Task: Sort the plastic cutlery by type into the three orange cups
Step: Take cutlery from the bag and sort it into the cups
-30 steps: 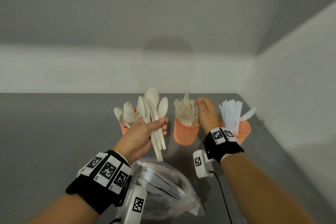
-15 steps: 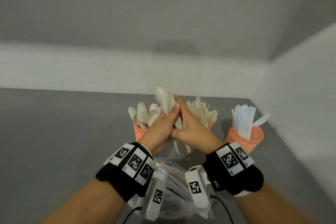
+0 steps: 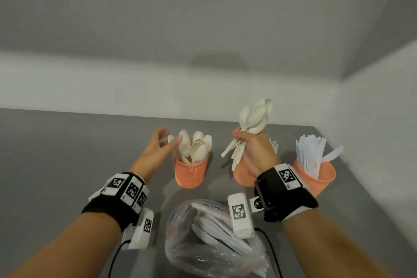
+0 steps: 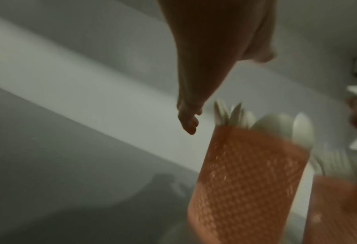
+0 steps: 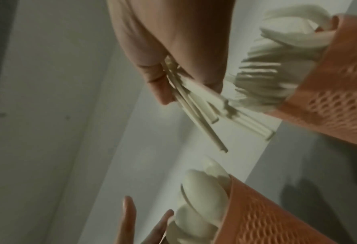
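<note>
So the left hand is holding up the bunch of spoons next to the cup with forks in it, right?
Not quite: it is the right hand that grips the bunch of spoons, as the head view shows. The left hand holds nothing and reaches by the spoon cup. The fork cup is right there.

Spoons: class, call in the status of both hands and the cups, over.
Right hand grips spoon bundle above the fork cup. Left hand open, fingers at the spoon cup. Nothing in the way.
</note>
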Available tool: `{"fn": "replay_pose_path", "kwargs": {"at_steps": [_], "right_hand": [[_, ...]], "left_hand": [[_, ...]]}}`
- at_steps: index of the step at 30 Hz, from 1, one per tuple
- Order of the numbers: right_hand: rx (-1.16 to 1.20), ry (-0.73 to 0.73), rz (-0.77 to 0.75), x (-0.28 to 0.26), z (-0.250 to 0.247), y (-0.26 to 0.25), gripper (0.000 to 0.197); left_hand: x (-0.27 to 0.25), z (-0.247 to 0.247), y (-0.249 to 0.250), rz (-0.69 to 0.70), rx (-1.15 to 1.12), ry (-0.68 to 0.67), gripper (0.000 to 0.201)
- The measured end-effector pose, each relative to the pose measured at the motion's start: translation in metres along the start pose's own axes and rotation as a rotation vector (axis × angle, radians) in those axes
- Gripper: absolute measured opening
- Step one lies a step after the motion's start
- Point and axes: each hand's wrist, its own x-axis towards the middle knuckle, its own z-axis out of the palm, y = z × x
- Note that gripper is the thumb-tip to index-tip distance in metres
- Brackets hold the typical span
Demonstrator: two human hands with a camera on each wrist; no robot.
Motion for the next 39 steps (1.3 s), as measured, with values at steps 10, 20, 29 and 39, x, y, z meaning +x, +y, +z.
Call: {"fn": "replay_pose_path", "kwargs": {"at_steps": [10, 20, 29, 39], "right_hand": [[0.047, -0.053, -0.054, 0.016, 0.045, 0.028, 0.019], [-0.102, -0.064, -0.023, 0.013, 0.056, 0.053, 0.029], [-0.181, -0.073, -0.302, 0.007, 0.042, 0.049, 0.085], [-1.017, -0.234, -0.336, 0.011, 0.038, 0.076, 0.047]], "left_hand": [[0.006, 0.019, -0.043, 0.038, 0.088, -0.103, 0.136], [0.001, 0.025, -0.045, 0.097, 0.171, -0.062, 0.118], [0.001, 0.026, -0.047, 0.081, 0.121, -0.067, 0.121], [0.002, 0.026, -0.046, 0.084, 0.154, -0.069, 0.125]]}}
